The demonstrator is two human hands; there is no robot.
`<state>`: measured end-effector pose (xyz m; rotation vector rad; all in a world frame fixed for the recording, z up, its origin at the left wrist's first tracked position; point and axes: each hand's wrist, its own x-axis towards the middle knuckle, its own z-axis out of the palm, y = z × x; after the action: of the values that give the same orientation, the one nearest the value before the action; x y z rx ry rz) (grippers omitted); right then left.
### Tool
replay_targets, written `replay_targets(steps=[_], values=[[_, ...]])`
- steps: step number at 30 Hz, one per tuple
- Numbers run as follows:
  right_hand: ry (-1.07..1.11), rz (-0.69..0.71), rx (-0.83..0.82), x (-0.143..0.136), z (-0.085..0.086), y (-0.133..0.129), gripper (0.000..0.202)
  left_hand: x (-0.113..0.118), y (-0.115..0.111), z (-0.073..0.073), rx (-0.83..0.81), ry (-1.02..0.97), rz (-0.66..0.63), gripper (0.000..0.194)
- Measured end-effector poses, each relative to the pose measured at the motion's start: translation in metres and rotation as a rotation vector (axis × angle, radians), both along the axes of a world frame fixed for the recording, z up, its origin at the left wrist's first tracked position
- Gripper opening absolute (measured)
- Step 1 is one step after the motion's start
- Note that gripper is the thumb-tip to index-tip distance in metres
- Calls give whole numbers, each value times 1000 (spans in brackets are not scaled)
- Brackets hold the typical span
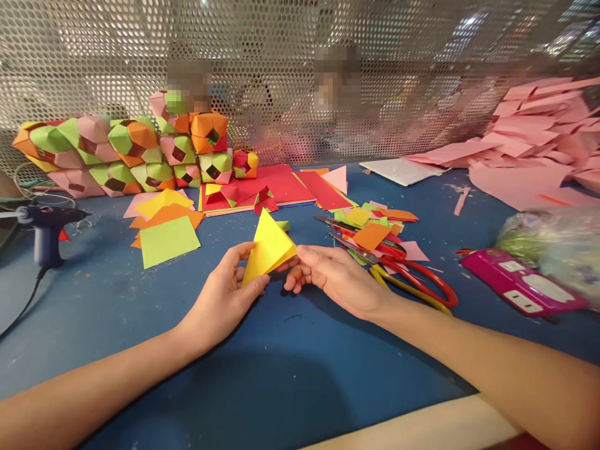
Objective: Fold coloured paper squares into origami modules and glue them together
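A folded piece of yellow paper (267, 245), pointed at the top, is held up above the blue table between my two hands. My left hand (225, 290) grips its left and lower edge between thumb and fingers. At the paper's right corner, my right hand (335, 278) pinches it with thumb and forefinger, the other fingers curled beneath. Behind the paper a small green folded piece (283, 225) partly shows. Scissors with red handles (435, 284) lie to the right of my right hand, among coloured paper scraps (372, 234).
Folded paper balls (135, 140) are stacked at the back left, before a perforated metal screen (281, 37). A glue gun (49, 234) stands at left near a green sheet (169, 242). Red sheets (276, 184) lie behind; pink paper (539, 125) and a magenta power strip (520, 281) are at right.
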<state>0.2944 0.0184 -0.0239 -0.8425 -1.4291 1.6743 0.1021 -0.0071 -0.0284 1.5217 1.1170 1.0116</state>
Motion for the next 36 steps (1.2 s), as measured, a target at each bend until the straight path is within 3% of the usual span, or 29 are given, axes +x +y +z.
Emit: replay_targets(steps=[7,13,21,28,32,36], values=[[-115,-105,63,0,-2,3,26,0,-2,9,-68,-151,-38,37],[-203,-114,147,2,2,3,26,-4,2,7,-126,-265,82,22],[-221,-241,187,5,-1,6,26,0,2,11,-181,-440,85,23],[-183,-263,247,6,-1,9,21,-6,1,6,-238,-396,50,25],[-222,-250,261,7,2,10,20,-6,5,8,-166,-295,130,38],[-265,-243,256,6,3,9,23,-2,5,6,-73,-151,83,39]])
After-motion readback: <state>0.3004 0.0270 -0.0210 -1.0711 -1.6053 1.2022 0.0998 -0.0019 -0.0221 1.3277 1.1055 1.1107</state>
